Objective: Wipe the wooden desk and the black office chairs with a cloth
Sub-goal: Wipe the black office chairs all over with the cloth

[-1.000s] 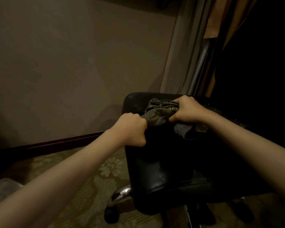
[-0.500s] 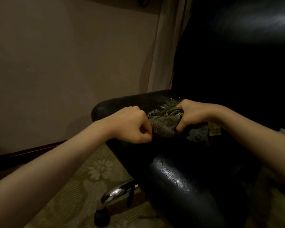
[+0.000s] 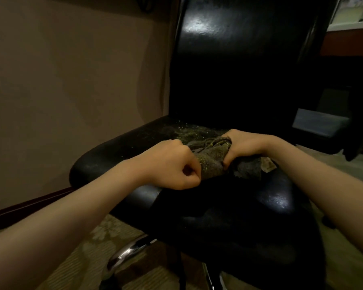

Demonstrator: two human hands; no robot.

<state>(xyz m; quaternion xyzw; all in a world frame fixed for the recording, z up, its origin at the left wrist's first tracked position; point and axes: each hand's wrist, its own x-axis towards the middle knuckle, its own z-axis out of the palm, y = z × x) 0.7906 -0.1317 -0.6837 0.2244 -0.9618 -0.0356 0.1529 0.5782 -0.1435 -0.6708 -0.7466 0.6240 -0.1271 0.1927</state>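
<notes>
Head view: left hand (image 3: pixel 172 166), mid-frame, fist curled round one end of the bunched cloth (image 3: pixel 212 159). Right hand (image 3: pixel 247 146), just right of centre, grips the other end. Cloth sits between both fists above the black office chair (image 3: pixel 122 151) seat, centre frame. Backrest fills upper right. Chrome base leg (image 3: pixel 128 254) lower centre, on patterned carpet (image 3: pixel 105 233). Beige wall (image 3: pixel 71 91) at left.

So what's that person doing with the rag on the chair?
A person is holding a bunched-up cloth with both hands, just over the seat of a black office chair. The left hand grips one end and the right hand grips the other. Part of the cloth lies on the seat. It looks like they are scrunching it to wipe the chair.
</notes>
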